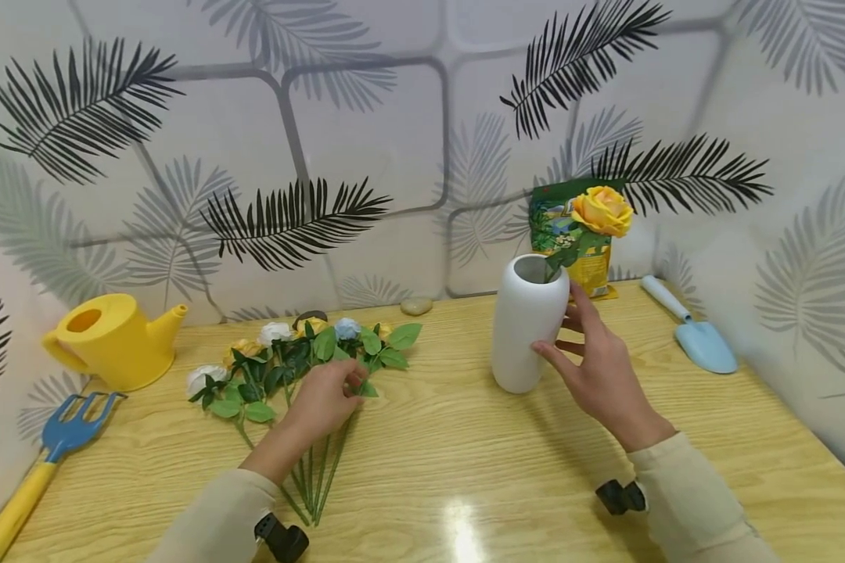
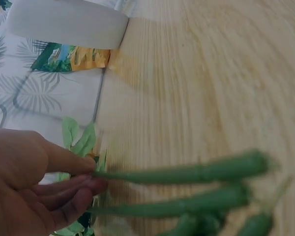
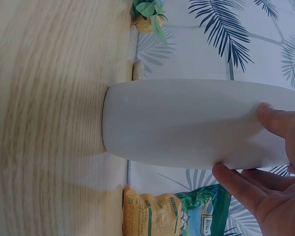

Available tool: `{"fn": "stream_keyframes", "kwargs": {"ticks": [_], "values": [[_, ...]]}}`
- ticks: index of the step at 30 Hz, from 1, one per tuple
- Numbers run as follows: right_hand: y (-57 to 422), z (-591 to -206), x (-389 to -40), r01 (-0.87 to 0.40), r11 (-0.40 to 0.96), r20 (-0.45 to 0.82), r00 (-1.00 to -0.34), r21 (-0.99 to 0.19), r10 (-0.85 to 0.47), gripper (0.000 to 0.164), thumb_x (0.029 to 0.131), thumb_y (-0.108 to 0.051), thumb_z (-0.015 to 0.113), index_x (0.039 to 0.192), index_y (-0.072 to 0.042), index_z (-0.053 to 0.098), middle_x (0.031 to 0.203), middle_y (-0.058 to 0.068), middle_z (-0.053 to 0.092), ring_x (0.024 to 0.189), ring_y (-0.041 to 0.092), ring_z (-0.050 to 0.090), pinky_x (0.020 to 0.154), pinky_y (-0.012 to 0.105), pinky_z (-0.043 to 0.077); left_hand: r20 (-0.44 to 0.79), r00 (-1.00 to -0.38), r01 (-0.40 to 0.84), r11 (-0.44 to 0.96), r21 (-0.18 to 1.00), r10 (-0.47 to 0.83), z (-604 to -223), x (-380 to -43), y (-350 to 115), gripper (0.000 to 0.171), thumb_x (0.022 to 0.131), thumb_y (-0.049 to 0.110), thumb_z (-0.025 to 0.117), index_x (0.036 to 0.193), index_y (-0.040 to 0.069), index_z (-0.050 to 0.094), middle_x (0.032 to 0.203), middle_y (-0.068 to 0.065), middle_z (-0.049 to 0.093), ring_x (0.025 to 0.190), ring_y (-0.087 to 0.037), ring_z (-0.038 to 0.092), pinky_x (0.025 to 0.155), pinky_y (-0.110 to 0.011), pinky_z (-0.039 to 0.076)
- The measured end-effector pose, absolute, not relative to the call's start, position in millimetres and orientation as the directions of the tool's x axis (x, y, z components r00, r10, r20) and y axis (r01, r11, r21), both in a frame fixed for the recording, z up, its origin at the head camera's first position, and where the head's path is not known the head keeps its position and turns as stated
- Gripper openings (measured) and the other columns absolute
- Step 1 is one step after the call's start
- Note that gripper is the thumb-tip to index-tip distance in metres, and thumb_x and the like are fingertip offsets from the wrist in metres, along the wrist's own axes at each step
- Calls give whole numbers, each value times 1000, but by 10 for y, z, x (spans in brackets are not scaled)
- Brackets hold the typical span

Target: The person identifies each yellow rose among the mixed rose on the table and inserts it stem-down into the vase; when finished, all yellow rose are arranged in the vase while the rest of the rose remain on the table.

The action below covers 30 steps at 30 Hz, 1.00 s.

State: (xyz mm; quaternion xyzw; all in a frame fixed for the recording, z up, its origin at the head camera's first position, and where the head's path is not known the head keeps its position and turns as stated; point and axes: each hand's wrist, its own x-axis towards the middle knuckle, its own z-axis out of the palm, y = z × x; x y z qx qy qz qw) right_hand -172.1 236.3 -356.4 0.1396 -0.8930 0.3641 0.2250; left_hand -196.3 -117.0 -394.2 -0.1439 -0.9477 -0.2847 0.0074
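Note:
A white vase stands upright on the table, with one yellow rose leaning out of its mouth to the right. My right hand holds the vase from its right side, thumb in front and fingers behind; the right wrist view shows the fingertips against its wall. Left of it lies a bunch of artificial flowers in white, yellow and blue, stems toward me. Over these is my left hand, its fingers pinching a green stem in the left wrist view. Which bloom that stem bears is hidden.
A yellow watering can and a blue hand fork with a yellow handle are at the left. Behind the vase stands a green and yellow bag. A light blue trowel lies at the right, a stone by the wall.

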Motion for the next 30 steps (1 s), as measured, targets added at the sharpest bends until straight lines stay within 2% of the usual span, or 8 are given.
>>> {"fn": "stream_keyframes", "kwargs": {"ticks": [5,13,21,30], "values": [[2366,-3556,-1723,-410,693,500,-862,-593,-83,93,89,-8,76,161,-10,16,127,28,59,117,43,62,85,53,59,98,-967,252,827,503,235,-3907,-1954,-1122,24,82,-4,76,105,2,73,93,-13,74,87,-29,71,72,-41,59],[2371,-3557,-1721,-381,688,456,-886,-618,-81,92,91,-10,74,161,-7,14,133,28,57,119,43,62,88,52,59,56,-981,185,804,565,186,-3858,-1972,-1078,21,82,-7,69,101,0,76,92,-11,75,89,-27,70,77,-42,59],[2376,-3547,-1714,-367,691,440,-895,-623,-79,92,92,-11,73,161,-7,13,136,28,55,118,44,63,89,52,58,33,-984,160,773,614,178,-3743,-1995,-987,21,86,-6,66,106,-2,75,98,-12,74,94,-29,69,77,-42,59],[2382,-3573,-1731,-376,687,453,-888,-622,-76,92,91,-11,74,160,-7,14,134,28,56,119,43,62,89,52,58,135,-974,223,696,683,180,-3510,-2023,-821,22,91,-2,64,112,0,72,104,-14,73,90,-28,69,76,-40,58]]}}
